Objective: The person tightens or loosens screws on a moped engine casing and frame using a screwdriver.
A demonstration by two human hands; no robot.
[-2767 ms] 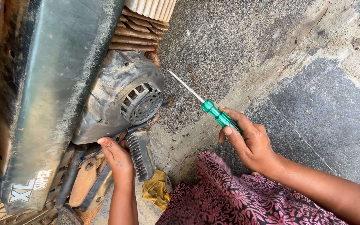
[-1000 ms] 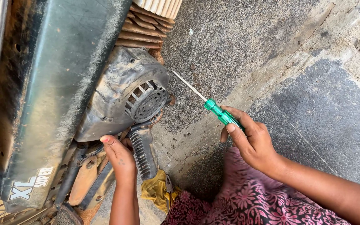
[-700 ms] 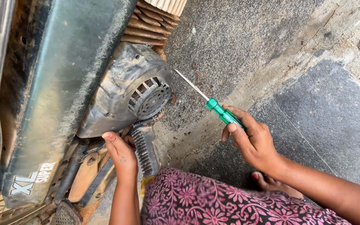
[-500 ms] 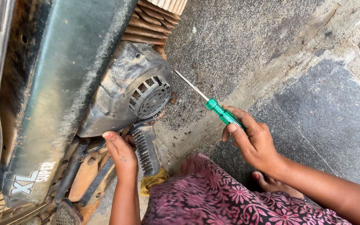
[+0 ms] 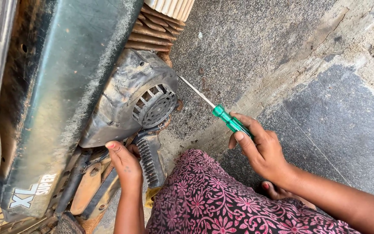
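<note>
My right hand (image 5: 262, 149) grips the green handle of a screwdriver (image 5: 228, 120); its thin metal shaft points up-left, the tip reaching the right edge of a dusty black engine fan cover (image 5: 128, 102) with a round slotted grille. My left hand (image 5: 126, 162) rests on the lower edge of that cover, fingers beside a black ribbed footrest (image 5: 148, 160). The cover sits on a small two-wheeler with a dark green side panel (image 5: 66, 86).
Rusty engine cooling fins (image 5: 152, 34) lie above the cover. An orange frame part (image 5: 87, 190) sits below my left hand. A yellow rag (image 5: 151, 197) peeks under my floral-clothed knee (image 5: 204, 199). Rough concrete ground (image 5: 282, 56) spreads right; a toe (image 5: 268, 187) shows by my wrist.
The screwdriver tip has moved closer to the fan cover's right edge. My knee has shifted across the lower view. My left hand has stayed at the cover's lower edge.
</note>
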